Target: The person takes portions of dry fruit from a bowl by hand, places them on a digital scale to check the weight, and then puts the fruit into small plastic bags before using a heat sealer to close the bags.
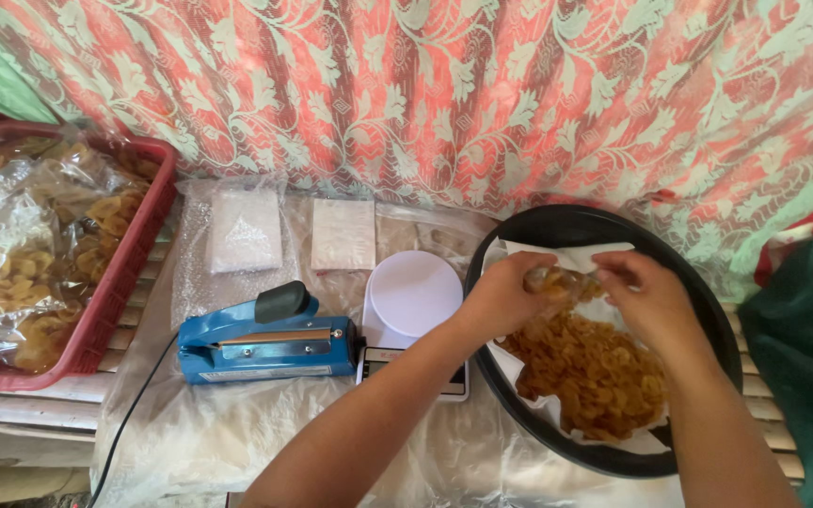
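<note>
My left hand (510,293) and right hand (646,299) meet over the far half of the black round tray (708,292), both pinching the mouth of a small clear bag (557,279) that already holds a few fried chips. The fingers of each hand are pressed together on the plastic, not spread. Below them, nearer to me, the loose heap of golden chips (595,372) lies on white paper (529,390) lining the tray.

What worries me: the bag is thin and slippery, so if either pinch loosens, the mouth could fold shut and chips could drop back or break. My left forearm passes right above the white kitchen scale (413,299), and a careless sweep could knock it or press its plate. The tray's near rim seems to hang close to the desk edge, so leaning on it might tip it.

To the left, the blue heat sealer (265,343) sits just beside the scale, its cord trailing off the desk where it could catch. Farther off lie two stacks of empty bags (245,230), and at far left a red crate (134,254) of filled packs.
</note>
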